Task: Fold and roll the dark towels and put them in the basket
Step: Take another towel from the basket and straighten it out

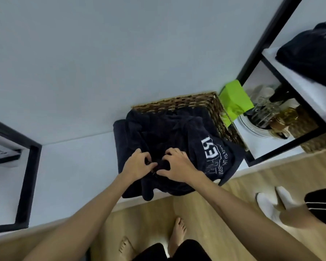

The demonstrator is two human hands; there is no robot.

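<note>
A heap of dark navy towels (158, 132) spills out of a woven wicker basket (211, 102) standing against the wall on a white surface (73, 166). One towel with white lettering (215, 153) hangs over the basket's near right side, toward the surface's front edge. My left hand (137, 165) and my right hand (177, 164) sit side by side on the front of the heap, fingers curled into the dark cloth and pinching a bunched fold between them. Most of the basket's inside is hidden under cloth.
A black metal shelf frame (271, 40) stands at the right, with a dark bundle (312, 53) on its upper shelf, glassware (265, 110) below and a green box (235, 100) beside the basket. Another black frame (26, 178) is at left. Another person's white-socked feet (271, 202) stand on the wooden floor at right.
</note>
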